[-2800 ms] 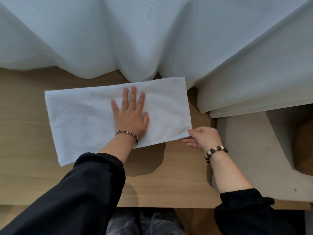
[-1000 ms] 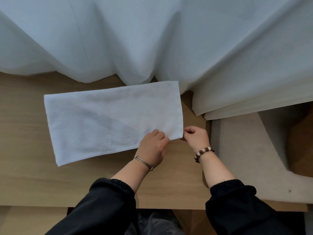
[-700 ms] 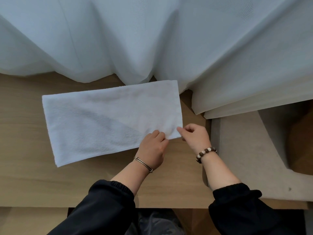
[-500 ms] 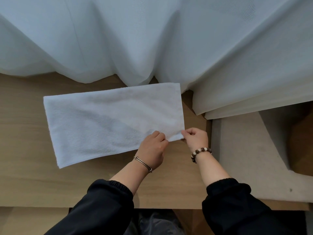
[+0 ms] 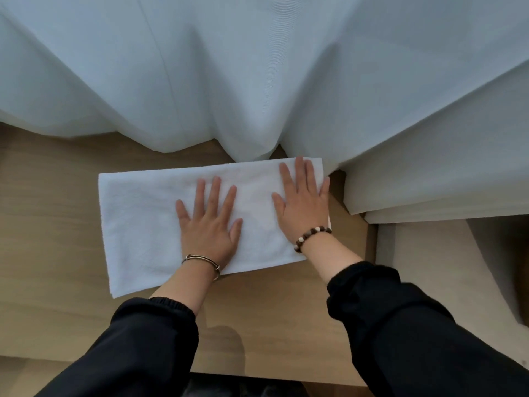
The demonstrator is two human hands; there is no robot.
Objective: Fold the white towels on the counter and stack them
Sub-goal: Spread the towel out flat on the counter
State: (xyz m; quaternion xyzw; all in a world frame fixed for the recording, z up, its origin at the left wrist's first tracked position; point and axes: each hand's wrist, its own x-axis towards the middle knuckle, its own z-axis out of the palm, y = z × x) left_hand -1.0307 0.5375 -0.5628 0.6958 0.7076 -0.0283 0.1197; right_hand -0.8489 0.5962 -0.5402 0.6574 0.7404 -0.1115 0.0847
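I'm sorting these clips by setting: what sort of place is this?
Probably a hotel room or bedroom, by a window: a sheer white curtain hangs down onto a wooden counter, where a white towel lies flat.

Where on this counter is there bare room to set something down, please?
Widest: bare counter left of the towel, between curtain and near edge. A narrower strip lies before the towel, between the sleeves. Crowded at right: right hand, curtain, counter's end.

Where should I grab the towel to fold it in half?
Probably pinch the towel by both corners of its short right end, coming from the right. It lies as a long flat strip; the right hand rests flat on that end, the left hand mid-strip.
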